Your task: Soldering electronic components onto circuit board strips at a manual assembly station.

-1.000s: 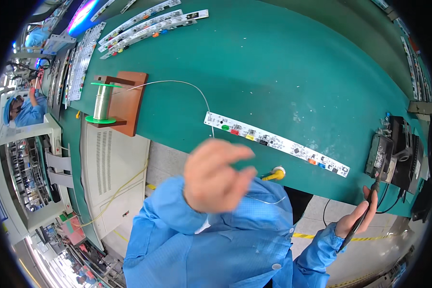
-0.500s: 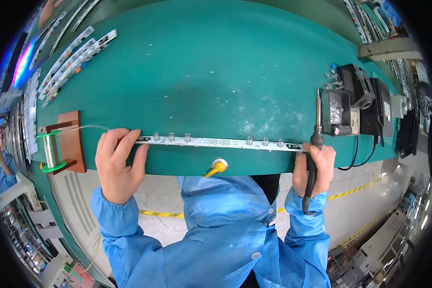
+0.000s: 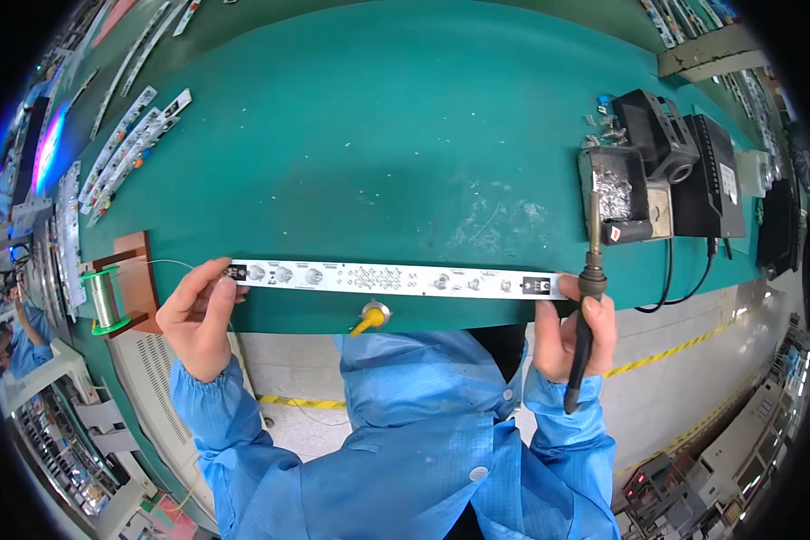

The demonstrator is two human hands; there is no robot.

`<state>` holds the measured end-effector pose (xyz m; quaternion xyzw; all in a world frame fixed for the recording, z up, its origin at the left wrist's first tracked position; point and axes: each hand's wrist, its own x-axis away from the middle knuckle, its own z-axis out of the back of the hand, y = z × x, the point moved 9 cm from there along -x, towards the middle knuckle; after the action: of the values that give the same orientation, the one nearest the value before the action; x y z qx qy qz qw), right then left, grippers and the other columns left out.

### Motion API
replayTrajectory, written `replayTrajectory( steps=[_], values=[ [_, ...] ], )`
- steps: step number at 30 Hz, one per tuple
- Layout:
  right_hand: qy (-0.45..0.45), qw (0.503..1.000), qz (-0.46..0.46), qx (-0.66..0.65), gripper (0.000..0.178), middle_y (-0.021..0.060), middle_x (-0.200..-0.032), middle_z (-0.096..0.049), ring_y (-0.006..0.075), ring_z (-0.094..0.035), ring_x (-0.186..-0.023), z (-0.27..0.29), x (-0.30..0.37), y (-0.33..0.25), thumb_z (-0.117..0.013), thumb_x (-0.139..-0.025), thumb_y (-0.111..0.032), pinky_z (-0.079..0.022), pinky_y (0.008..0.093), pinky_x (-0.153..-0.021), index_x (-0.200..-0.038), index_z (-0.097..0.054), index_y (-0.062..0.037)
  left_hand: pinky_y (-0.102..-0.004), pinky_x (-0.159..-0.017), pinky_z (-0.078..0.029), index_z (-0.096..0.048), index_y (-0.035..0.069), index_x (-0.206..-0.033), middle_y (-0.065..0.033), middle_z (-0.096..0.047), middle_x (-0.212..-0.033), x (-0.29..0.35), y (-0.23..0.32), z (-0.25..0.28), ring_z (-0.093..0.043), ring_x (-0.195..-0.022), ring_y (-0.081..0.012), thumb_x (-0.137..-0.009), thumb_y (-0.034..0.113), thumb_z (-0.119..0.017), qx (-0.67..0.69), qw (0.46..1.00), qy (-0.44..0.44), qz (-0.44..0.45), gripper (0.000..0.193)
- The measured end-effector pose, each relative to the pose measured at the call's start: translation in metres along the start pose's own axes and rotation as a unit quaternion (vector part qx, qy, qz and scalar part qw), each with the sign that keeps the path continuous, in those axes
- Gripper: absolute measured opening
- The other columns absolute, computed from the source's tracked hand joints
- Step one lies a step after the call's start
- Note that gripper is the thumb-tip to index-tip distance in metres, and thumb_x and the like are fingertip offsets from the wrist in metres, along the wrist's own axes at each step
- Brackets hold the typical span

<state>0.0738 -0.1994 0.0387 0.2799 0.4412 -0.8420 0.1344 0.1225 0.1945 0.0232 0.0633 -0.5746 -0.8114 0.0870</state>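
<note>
Green table (image 3: 396, 117); long white circuit strip (image 3: 405, 279) over its near side. Soldering iron (image 3: 592, 274) in right hand (image 3: 578, 340), fingers closed around it and pinching strip's right end; left hand (image 3: 200, 326) pinches the other. Risk: a wrist twist could swing the iron onto the strip, scorching it if hot.

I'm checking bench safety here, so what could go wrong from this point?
The right hand holds the soldering iron along with one end of the white circuit board, so turning the board might swing the iron, possibly hot, into something. The left hand pinches only the other end, so the board could slip.
</note>
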Motion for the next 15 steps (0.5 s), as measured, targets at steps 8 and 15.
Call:
replayTrajectory(
  steps=[8,15],
  values=[
    [0.055,0.992,-0.071,-0.085,0.057,0.021,-0.109,-0.061,0.0264,-0.06,-0.099,0.006,0.011,0.016,-0.064,-0.076,0.015,-0.049,0.0401,-0.088,-0.127,-0.046,-0.0045,-0.0286,-0.069,-0.054,-0.067,-0.008,-0.094,-0.0203,-0.064,-0.102,-0.003,0.002,-0.003,-0.064,-0.078,-0.0207,-0.08,-0.009,-0.063,0.183,0.981,-0.069,-0.01,0.015],
    [0.071,0.988,-0.113,-0.076,0.048,0.0215,-0.113,-0.061,0.0287,-0.06,-0.105,0.012,0.017,0.03,-0.061,-0.083,0.011,-0.048,0.0414,-0.094,-0.128,-0.047,-0.0012,-0.0279,-0.072,-0.055,-0.068,-0.007,-0.095,-0.0198,-0.064,-0.104,0.001,0.012,-0.003,-0.066,-0.083,-0.0201,-0.076,-0.015,-0.064,0.205,0.974,-0.089,-0.033,0.022]
  ],
)
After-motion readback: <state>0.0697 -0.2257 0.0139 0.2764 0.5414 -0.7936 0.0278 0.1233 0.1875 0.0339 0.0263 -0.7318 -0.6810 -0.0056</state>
